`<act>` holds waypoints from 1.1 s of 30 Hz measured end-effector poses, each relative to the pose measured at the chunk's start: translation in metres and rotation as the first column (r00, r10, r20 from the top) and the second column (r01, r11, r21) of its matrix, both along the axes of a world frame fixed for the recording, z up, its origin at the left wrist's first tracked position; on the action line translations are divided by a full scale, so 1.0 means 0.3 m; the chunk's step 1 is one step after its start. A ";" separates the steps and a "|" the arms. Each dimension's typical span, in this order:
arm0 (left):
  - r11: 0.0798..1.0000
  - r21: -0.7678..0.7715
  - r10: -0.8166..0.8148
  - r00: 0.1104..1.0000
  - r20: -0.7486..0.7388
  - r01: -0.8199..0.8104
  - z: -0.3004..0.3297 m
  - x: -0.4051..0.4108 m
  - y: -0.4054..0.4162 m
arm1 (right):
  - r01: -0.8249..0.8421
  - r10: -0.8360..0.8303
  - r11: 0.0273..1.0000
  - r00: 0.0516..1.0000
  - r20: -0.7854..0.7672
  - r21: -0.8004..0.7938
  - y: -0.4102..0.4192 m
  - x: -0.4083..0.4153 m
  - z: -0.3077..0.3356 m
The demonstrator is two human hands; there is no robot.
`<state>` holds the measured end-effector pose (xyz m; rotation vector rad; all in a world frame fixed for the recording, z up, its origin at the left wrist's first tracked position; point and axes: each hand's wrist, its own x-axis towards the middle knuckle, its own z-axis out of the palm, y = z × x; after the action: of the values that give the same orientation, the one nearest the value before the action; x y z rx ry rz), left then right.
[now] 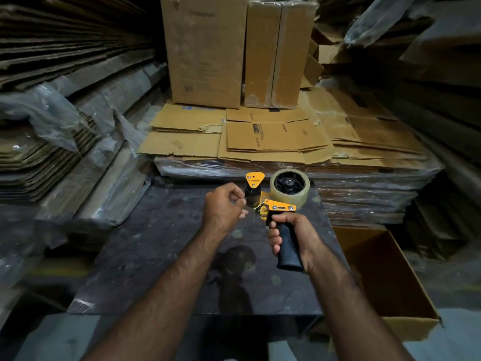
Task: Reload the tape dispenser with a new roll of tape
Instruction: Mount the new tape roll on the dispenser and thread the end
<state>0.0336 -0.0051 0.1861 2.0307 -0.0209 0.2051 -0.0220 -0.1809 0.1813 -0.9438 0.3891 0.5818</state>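
A yellow and black tape dispenser (pixel 269 208) is held above the dark table (pixel 166 256). My right hand (pixel 292 237) is wrapped round its black handle. A roll of clear tape (pixel 290 187) sits on the dispenser's black hub. To the left of the dispenser's front roller, my left hand (pixel 223 207) pinches the thin free end of the tape between thumb and fingers. The strip runs from those fingers towards the roller and is barely visible.
An open cardboard box (pixel 385 280) stands at the right of the table. Behind the table lies a wrapped stack of flattened cartons (pixel 273 142) with upright boxes (pixel 205 50) on it. Piles of cardboard sheets (pixel 65 87) line both sides.
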 end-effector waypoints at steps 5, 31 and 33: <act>0.987 0.131 -0.099 0.993 0.056 0.091 0.050 0.030 0.064 | 0.055 -0.055 0.998 0.998 0.022 0.010 0.046 0.014 0.044; 0.909 0.363 -0.329 0.887 0.324 0.205 0.264 0.091 0.252 | 0.124 -0.128 0.991 0.986 0.104 0.047 0.066 -0.012 0.173; 0.915 0.360 -0.317 0.876 0.362 0.182 0.296 0.105 0.267 | 0.089 -0.092 0.995 0.990 0.109 0.039 0.070 -0.025 0.175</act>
<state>0.0653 0.0749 0.2748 2.2396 -0.6234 0.4903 -0.0294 -0.1601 0.2339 -0.9168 0.3202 0.4499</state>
